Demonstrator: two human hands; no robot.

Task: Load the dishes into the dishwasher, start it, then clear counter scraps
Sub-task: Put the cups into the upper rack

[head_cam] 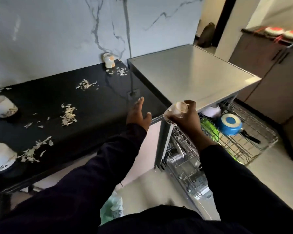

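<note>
Head view showed the dishwasher (193, 76) open, its pulled-out rack (254, 132) already holding a blue pan (229, 124), a green plate (210, 129) and a white dish. On the black counter (91, 102), three cups waited beside scattered scraps (68, 114), so loading looked partly done, starting and clearing undone. The right hand (186, 119) was closed around a pale cup (178, 109) above the rack. The left hand (138, 114) hung spread and empty over the counter edge.
</note>
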